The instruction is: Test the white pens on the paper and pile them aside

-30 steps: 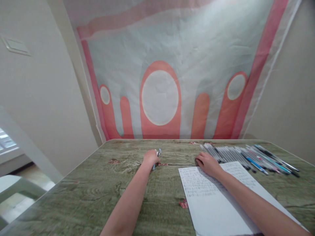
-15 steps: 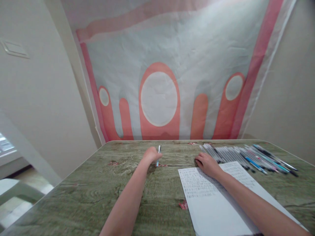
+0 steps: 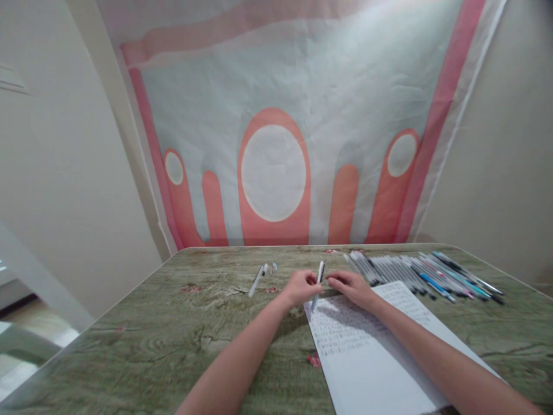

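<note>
My left hand point(image 3: 302, 287) is closed around a white pen point(image 3: 320, 272) with a dark band, held nearly upright above the top left corner of a sheet of paper. My right hand point(image 3: 351, 286) reaches toward that pen from the other side. Its fingers are loosely spread, a small gap separates them from the pen, and nothing shows in them. Beneath both hands, the paper point(image 3: 367, 374) carries rows of handwriting on its upper part. Right of my right hand, several pens point(image 3: 395, 272) lie side by side on the table.
A pale pen point(image 3: 256, 282) lies on the wood-patterned table point(image 3: 181, 328), left of my hands. Small pen parts point(image 3: 273, 268) lie beside it. A blue pen point(image 3: 436, 286) sits among the row on the right. Behind the table hangs a pink and grey sheet point(image 3: 272, 173).
My left hand has moved right, carrying the pen to the paper's corner. The pale pen and small parts now show on the left. My right hand's fingers have turned toward the held pen.
</note>
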Demonstrator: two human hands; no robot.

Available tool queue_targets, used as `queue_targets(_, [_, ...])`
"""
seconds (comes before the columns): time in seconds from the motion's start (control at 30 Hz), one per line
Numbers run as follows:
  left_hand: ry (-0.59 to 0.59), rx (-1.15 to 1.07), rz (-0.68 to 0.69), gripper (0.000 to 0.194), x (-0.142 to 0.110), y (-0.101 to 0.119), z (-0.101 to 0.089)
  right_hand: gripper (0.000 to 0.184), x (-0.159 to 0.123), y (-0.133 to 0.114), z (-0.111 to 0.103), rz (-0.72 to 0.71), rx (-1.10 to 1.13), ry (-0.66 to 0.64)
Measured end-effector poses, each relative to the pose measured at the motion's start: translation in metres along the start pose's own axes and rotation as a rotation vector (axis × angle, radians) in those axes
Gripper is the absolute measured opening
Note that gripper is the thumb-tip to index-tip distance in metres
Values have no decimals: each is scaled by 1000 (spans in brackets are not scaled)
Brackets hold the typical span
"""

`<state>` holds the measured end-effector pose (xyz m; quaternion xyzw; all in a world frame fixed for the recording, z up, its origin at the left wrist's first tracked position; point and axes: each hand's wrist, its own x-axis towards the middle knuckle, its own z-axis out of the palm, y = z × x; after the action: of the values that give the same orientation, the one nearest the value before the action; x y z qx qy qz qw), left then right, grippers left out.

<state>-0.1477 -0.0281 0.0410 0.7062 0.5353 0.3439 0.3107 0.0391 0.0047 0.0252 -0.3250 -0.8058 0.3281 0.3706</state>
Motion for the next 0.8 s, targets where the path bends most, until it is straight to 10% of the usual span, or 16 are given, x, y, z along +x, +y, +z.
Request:
queue_targets(0.27, [-30,249,112,21,-4,-3,10,31,1,-2,4,124,321,2])
queue_targets(0.57, [51,464,200,30,-9,6,-4,35,9,32,-8,260,603,620])
queue_targets(0.8, [37,598,181,28,-11,3,-3,34,11,33,-11,227,648,697])
